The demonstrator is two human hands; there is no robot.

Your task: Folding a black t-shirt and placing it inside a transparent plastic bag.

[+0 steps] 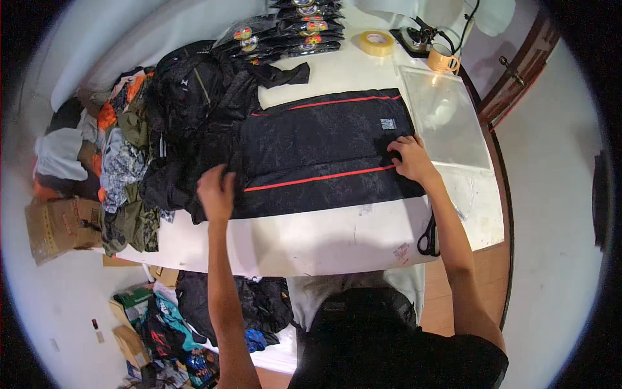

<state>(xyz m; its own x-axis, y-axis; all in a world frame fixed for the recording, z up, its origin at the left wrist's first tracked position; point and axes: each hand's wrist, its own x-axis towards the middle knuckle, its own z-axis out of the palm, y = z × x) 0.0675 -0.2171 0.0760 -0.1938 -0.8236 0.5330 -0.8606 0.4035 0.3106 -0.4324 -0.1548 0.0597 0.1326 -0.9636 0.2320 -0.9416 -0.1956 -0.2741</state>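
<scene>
A black garment with red stripes [317, 146] lies spread flat on the white table, a small pale printed patch near its right end. At that right end, my right hand [411, 159] has its fingers curled, pinching the cloth by the edge. My left hand [216, 192], slightly blurred, is over the garment's left part, fingers apart and holding nothing I can see. Next to it rises a heap of dark clothes [194, 97] that covers the garment's left end.
Scissors [427, 238] lie at the table's right front edge. A clear plastic sheet [450, 117], an orange mug [443, 59] and a tape roll [376, 43] are behind to the right. Bagged packs [311, 29] stand at the back; a cardboard box [65, 227] is left.
</scene>
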